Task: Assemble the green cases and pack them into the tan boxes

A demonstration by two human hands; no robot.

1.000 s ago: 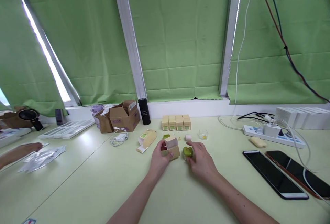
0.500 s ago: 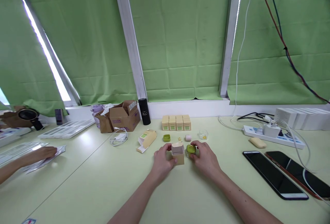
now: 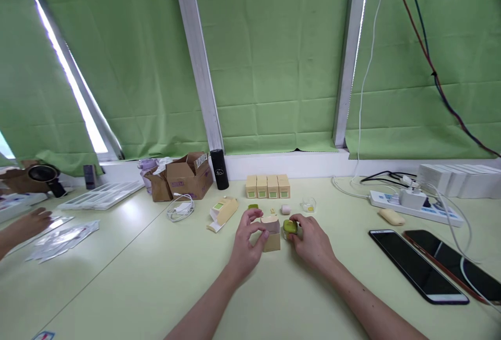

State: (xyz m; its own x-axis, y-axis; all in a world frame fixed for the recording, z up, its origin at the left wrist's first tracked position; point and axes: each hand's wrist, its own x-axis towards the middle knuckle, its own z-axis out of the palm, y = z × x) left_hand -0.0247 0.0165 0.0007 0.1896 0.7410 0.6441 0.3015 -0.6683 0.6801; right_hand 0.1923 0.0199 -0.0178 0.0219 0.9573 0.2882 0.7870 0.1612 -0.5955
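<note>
A small beige box stands on the table with its top flap raised. My left hand is at its left side, fingers curved around the upper edge and thumb near the flap. Just right of the box, my right hand grips a small green case between thumb and fingers. Behind the hands lie a green piece partly hidden by my left fingers, a tiny yellow ring, a pale pink cylinder and a clear cup.
Several beige boxes line the back. An opened carton lies left, near a charger cable and cardboard box. Two phones and a power strip are right. Another person's hand is far left.
My left hand's fingers have risen to the box's upper edge, covering most of the green piece behind. The other person's hand has moved left, off the plastic packets.
</note>
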